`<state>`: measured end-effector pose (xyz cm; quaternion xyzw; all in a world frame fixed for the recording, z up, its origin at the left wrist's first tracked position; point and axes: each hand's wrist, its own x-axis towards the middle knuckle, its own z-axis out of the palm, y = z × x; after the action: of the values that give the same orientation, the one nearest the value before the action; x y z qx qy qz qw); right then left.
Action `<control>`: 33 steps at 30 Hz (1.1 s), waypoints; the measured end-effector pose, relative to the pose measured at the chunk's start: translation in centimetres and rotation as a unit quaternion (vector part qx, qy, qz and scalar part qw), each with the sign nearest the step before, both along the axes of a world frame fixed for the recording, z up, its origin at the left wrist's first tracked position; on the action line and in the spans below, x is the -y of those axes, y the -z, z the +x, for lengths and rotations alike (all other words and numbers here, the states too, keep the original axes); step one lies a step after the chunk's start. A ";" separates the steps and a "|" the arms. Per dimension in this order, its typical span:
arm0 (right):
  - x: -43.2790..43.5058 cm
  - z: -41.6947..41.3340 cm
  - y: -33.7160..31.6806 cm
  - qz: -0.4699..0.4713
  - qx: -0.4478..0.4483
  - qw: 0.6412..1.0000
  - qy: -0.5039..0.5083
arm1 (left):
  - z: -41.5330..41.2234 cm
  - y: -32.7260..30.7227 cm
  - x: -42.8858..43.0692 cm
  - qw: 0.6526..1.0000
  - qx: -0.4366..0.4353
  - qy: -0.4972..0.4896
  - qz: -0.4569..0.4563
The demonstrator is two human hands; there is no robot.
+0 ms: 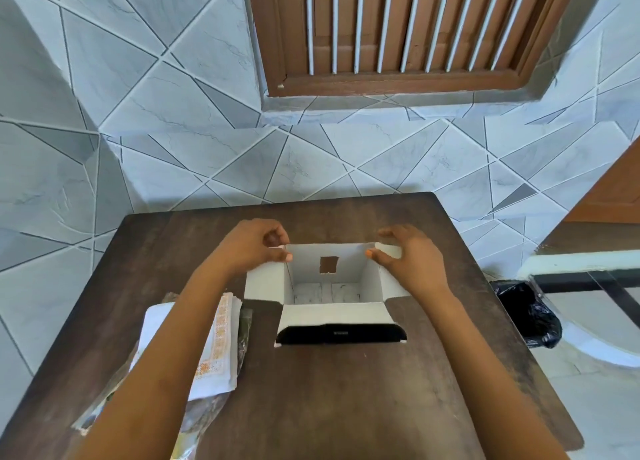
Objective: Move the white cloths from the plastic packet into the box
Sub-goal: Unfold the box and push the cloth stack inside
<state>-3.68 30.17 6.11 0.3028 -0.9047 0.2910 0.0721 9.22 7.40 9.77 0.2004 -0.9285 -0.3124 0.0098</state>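
A white box (332, 288) with black flap is seen on the dark brown table (346, 390); the white cloths (221, 338) are orange-embroidered.

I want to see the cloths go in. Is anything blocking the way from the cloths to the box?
Nothing visible. The box is open on top and looks empty. Both hands hold its far corners: left hand, right hand. The cloths lie beside it, under the left forearm.
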 end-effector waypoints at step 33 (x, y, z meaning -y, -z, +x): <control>0.2 3.4 4.6 -0.092 0.188 0.972 -0.110 | 4.3 7.6 -3.2 0.972 -0.151 -0.108 0.140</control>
<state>-0.24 29.94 1.47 0.3326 -0.8325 0.4306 -0.1046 13.54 10.59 2.19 0.2497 -0.8358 -0.4634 0.1560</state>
